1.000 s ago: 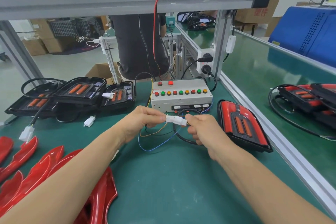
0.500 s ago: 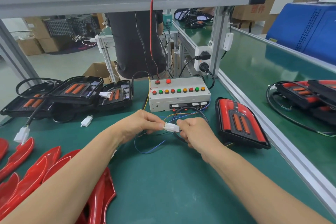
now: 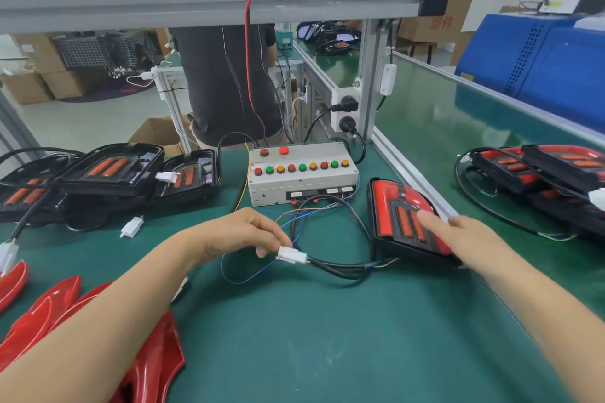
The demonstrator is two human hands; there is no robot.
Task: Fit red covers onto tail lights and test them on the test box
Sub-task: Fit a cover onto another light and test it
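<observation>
Head view: L hand (image 3: 242, 232) pinches white connector (image 3: 292, 254) near test box (image 3: 302, 178); R hand (image 3: 465, 235), fingers straight, touches covered tail light (image 3: 402, 216) at right.

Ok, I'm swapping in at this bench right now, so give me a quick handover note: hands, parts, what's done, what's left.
Left hand pinches the white connector, apparently mated, joining the test box's wires to the tail light's black cable.
Right hand is open, fingers reaching over the covered tail light just right of the test box.
Done: this light has its red cover on and looks plugged in.
Left: run the test on the box's buttons, then unplug. Uncovered tail lights wait at the left, spare red covers at near left.
</observation>
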